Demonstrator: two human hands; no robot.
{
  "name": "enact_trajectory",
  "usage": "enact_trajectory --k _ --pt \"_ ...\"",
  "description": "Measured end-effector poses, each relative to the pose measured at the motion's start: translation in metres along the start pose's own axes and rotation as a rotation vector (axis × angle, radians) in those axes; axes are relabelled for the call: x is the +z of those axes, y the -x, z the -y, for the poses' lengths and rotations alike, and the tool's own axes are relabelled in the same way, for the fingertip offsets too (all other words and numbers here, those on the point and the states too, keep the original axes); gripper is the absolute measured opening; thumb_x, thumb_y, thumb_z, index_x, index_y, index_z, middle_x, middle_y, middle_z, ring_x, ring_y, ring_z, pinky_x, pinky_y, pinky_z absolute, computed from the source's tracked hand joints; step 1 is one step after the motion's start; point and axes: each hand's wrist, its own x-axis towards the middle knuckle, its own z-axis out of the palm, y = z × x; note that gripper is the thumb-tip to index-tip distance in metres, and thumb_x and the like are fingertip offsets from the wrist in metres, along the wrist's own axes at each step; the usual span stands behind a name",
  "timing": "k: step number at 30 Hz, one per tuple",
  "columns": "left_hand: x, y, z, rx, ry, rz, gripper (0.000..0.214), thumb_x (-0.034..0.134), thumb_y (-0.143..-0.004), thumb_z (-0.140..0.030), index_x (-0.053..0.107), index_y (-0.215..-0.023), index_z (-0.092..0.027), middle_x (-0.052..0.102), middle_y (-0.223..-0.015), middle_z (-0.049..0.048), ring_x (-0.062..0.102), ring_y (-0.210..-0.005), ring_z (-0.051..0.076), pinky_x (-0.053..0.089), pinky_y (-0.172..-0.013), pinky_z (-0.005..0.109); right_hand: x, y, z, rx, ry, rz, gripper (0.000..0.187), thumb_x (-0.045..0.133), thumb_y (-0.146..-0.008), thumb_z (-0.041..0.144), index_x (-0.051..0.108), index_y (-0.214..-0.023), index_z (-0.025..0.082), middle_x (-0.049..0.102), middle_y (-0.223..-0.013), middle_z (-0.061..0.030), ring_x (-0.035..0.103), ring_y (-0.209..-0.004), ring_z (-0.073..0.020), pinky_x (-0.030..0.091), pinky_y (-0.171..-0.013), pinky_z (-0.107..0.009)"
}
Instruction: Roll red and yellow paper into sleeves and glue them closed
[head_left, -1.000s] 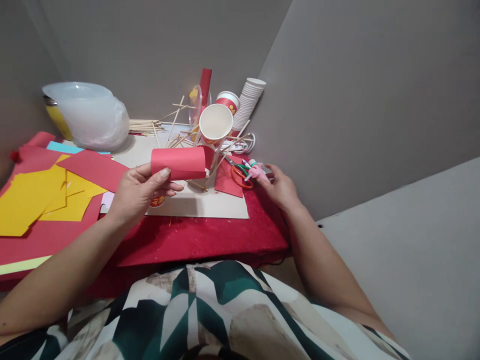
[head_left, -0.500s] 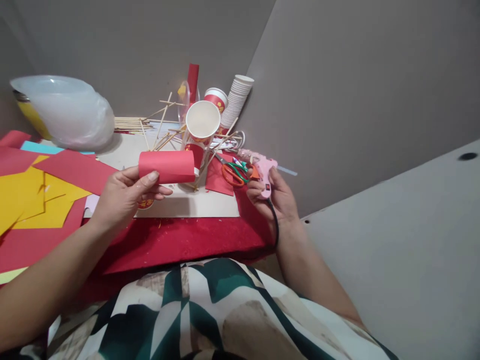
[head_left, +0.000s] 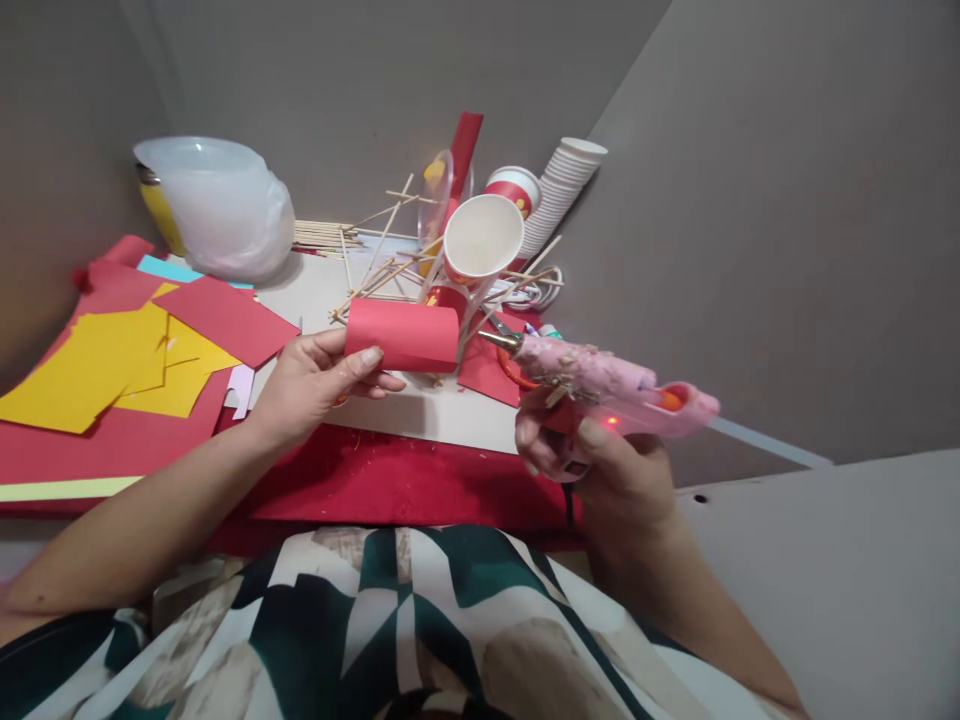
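Observation:
My left hand (head_left: 319,380) is closed on a rolled red paper tube (head_left: 403,335), held level above the low table with thumb on top. My right hand (head_left: 600,465) grips the handle of a pink hot glue gun (head_left: 600,378). The gun's metal nozzle points left toward the tube's right end, a short gap away. A red light glows on the gun near my finger. Behind the tube an open paper cup (head_left: 482,238) sits tilted on a frame of wooden sticks (head_left: 382,270).
Red and yellow paper sheets (head_left: 142,350) cover the table's left side. A plastic bag over a container (head_left: 217,205) stands at the back left. A stack of paper cups (head_left: 564,185) leans at the back right near grey walls. Orange-handled scissors are partly hidden behind the gun.
My right hand picked the glue gun up from beside the scissors, lifted it and turned its nozzle toward the tube. My left hand kept hold of the tube.

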Motion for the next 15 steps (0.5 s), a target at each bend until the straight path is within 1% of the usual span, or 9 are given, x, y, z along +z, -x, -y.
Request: enact_trajectory --k 2,4,5,7,9,10,12,15 --pt "-0.001 0.0 0.0 -0.002 -0.017 0.003 0.026 0.077 -0.083 -0.035 0.076 -0.1 -0.016 0.08 -0.082 0.0053 0.077 -0.078 0.017 0.061 -0.072 0.021 0.004 -0.003 0.003 0.028 0.033 0.048 0.036 0.078 -0.072 0.053 0.071 -0.091 0.022 0.068 -0.07 -0.0028 0.047 -0.043 -0.0099 0.031 -0.033 -0.023" --pt "-0.001 0.0 0.0 0.001 -0.02 0.013 0.026 0.077 -0.083 -0.034 0.076 -0.102 -0.016 0.08 -0.085 0.0057 0.077 -0.079 0.017 0.061 -0.073 0.02 0.007 -0.006 0.005 0.04 0.069 0.087 0.034 0.078 -0.074 0.052 0.072 -0.091 0.023 0.069 -0.072 -0.0031 0.05 -0.045 -0.0105 0.035 -0.035 -0.024" --pt "-0.001 0.0 0.0 0.005 -0.019 0.022 0.025 0.077 -0.083 -0.033 0.076 -0.102 -0.017 0.08 -0.086 0.0057 0.077 -0.08 0.016 0.061 -0.073 0.02 0.01 -0.008 0.005 0.037 0.089 0.088 0.032 0.077 -0.075 0.051 0.072 -0.091 0.023 0.069 -0.073 -0.003 0.05 -0.046 -0.0108 0.038 -0.037 -0.025" --pt "-0.001 0.0 0.0 0.008 -0.018 0.04 0.023 0.077 -0.083 -0.03 0.076 -0.103 -0.017 0.08 -0.087 0.005 0.077 -0.079 0.015 0.06 -0.073 0.018 0.014 -0.009 0.002 0.014 0.126 0.052 0.029 0.076 -0.078 0.05 0.073 -0.092 0.024 0.069 -0.074 -0.003 0.052 -0.05 -0.0121 0.042 -0.041 -0.027" --pt "0.0 0.0 0.0 0.01 -0.02 0.044 0.022 0.078 -0.082 -0.028 0.077 -0.103 -0.018 0.08 -0.085 0.0037 0.076 -0.078 0.013 0.06 -0.073 0.018 0.018 -0.01 -0.003 0.0 0.149 0.017 0.025 0.075 -0.08 0.047 0.073 -0.091 0.025 0.07 -0.077 -0.0032 0.056 -0.055 -0.014 0.047 -0.046 -0.028" --pt "0.001 0.0 0.0 0.011 -0.024 0.044 0.022 0.078 -0.082 -0.026 0.077 -0.102 -0.018 0.08 -0.084 0.0031 0.076 -0.077 0.013 0.06 -0.074 0.018 0.019 -0.01 -0.006 -0.006 0.153 0.02 0.024 0.074 -0.081 0.046 0.073 -0.093 0.025 0.071 -0.079 -0.0031 0.059 -0.058 -0.0152 0.05 -0.049 -0.029" --pt "0.001 0.0 -0.001 0.013 -0.03 0.05 0.021 0.08 -0.08 -0.023 0.078 -0.099 -0.018 0.08 -0.085 0.0026 0.076 -0.077 0.013 0.061 -0.074 0.018 0.019 -0.011 -0.013 -0.013 0.167 0.052 0.024 0.073 -0.082 0.046 0.073 -0.096 0.027 0.072 -0.081 -0.0026 0.063 -0.065 -0.0178 0.054 -0.057 -0.032" --pt "0.002 0.0 -0.001 -0.023 -0.02 0.064 0.021 0.081 -0.079 -0.021 0.078 -0.1 -0.019 0.08 -0.093 0.003 0.076 -0.083 0.015 0.061 -0.078 0.02 0.015 -0.013 -0.017 -0.028 0.239 0.119 0.022 0.069 -0.086 0.047 0.073 -0.091 0.026 0.072 -0.081 -0.0026 0.067 -0.073 -0.0203 0.058 -0.066 -0.035"
